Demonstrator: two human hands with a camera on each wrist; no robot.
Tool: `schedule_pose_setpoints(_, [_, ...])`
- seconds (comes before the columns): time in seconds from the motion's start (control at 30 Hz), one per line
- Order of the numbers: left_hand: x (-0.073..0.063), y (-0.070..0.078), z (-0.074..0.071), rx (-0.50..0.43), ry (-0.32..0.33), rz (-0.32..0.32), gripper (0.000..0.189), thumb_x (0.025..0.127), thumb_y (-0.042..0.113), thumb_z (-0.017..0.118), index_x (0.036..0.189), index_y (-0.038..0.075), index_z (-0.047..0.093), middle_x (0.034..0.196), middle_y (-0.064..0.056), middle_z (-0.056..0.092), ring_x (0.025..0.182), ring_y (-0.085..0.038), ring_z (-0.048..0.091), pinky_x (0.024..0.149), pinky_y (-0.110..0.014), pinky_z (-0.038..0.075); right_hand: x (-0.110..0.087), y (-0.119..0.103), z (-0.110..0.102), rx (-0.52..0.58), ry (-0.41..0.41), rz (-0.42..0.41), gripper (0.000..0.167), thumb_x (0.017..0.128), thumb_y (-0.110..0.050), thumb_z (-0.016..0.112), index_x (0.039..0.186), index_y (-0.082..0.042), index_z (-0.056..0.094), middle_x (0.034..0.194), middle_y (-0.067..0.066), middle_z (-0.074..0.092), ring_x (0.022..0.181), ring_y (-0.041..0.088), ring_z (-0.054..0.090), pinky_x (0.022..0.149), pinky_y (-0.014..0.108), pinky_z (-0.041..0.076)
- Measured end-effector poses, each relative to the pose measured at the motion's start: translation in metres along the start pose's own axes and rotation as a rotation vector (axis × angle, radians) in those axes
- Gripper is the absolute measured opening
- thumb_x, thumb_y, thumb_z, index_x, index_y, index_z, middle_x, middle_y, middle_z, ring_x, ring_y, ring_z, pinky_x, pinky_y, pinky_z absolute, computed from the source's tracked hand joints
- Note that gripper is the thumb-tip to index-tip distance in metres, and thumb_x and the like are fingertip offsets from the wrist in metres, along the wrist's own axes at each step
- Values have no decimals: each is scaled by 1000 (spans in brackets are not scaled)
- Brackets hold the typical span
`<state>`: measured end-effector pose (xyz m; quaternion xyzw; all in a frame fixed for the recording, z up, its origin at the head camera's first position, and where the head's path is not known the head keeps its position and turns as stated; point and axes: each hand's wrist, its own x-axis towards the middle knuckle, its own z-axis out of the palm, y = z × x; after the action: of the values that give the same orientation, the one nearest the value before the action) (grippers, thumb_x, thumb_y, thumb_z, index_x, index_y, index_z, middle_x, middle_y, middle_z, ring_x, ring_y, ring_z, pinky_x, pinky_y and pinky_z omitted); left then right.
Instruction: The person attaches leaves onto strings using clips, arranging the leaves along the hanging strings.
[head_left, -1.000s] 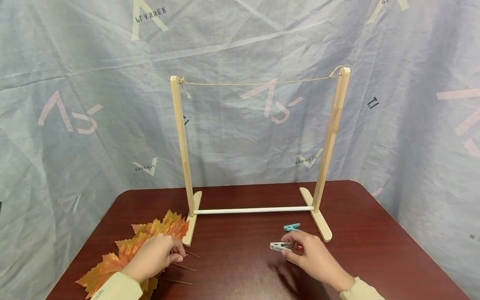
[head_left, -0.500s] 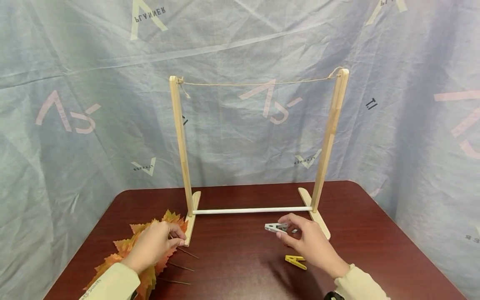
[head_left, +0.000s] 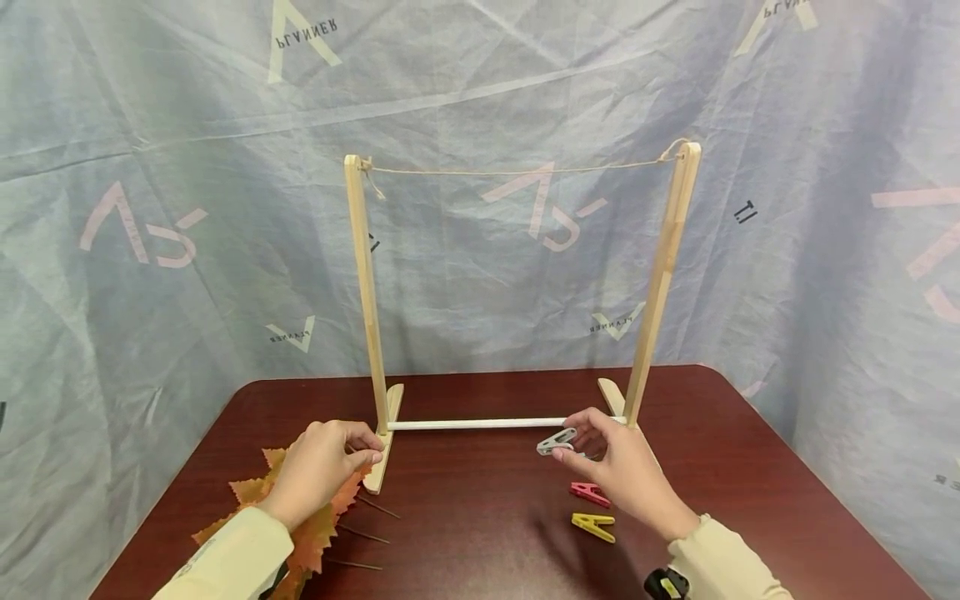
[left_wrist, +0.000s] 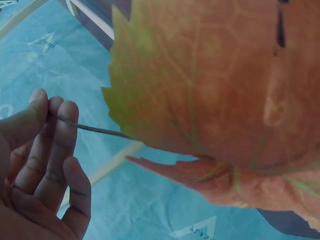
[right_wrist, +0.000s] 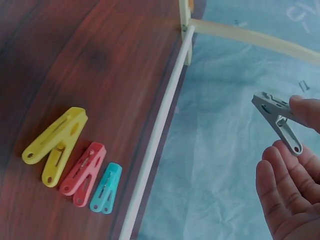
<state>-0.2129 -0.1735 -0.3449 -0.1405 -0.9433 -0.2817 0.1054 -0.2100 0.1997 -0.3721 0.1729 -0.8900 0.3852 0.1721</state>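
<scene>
I have a dark red-brown table (head_left: pixel 465 483) on my head feed, wood-grained, its far corners rounded. A pale wooden stand (head_left: pixel 365 275) rises from it, two upright posts (head_left: pixel 660 292) over flat feet (head_left: pixel 377 473), with a white bar (head_left: pixel 480 424) between them low down and a thin string (head_left: pixel 517 172) tied across near the tops, sagging slightly. Behind it I see a wrinkled grey-blue cloth (head_left: pixel 450 275), printed with pale yellow chevrons (head_left: pixel 277 62), pink shapes (head_left: pixel 542 200) and black "PLANNER" lettering (head_left: pixel 307 34).

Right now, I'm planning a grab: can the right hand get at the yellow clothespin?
Probably yes: the yellow clothespin lies uncovered on the table near the right hand. But that hand holds a grey clothespin, which may need putting down.
</scene>
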Motion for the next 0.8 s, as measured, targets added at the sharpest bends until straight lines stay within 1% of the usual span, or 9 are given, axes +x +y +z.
schedule_pose_setpoints(0.07, [2,3,0,-17,20,-1,9,85,12,82,86,20,79,69,12,69,58,-6,61,54,-29,47,2,-1,-2,8,-2,3,29,82,-16,87,105,-12,69,82,-10,68,72,4,67,67,28,57])
schedule_pose_setpoints(0.2, [5,8,0,-41,56,-2,7,84,13,84,87,18,80,73,12,72,58,-4,58,55,-29,46,5,-3,-5,23,-10,-14,28,84,-16,86,106,-12,70,83,-10,67,72,4,66,67,27,56])
schedule_pose_setpoints(0.27, [7,10,-1,-68,66,-13,6,84,13,84,87,17,80,74,11,72,59,-4,59,56,-29,46,6,-4,-7,31,-12,-18,27,85,-18,85,107,-13,70,84,-10,67,72,5,66,66,28,56])
schedule_pose_setpoints(0.43, [11,16,-1,-141,76,-43,5,83,13,84,85,15,80,76,7,74,60,-7,60,56,-27,47,10,-5,-9,35,-14,-30,26,87,-21,84,108,-15,70,84,-9,65,74,5,65,67,27,56])
schedule_pose_setpoints(0.6, [15,23,-1,-187,78,-66,4,84,15,83,84,13,80,72,7,72,56,-10,55,52,-25,43,15,-6,-9,46,-23,-34,26,86,-19,84,108,-14,71,83,-9,64,77,6,64,67,27,57])
schedule_pose_setpoints(0.7, [18,27,1,-214,82,-80,6,84,15,84,86,12,80,70,7,71,58,-11,58,51,-26,43,18,-7,-9,45,-24,-35,28,86,-18,84,111,-14,70,87,-6,64,79,7,63,67,27,57])
schedule_pose_setpoints(0.8, [22,30,3,-225,97,-80,6,83,14,84,87,12,80,74,6,73,62,-9,63,53,-26,46,22,-8,-11,29,-13,-37,33,87,-18,84,116,-13,69,92,-2,64,83,10,64,68,27,57])
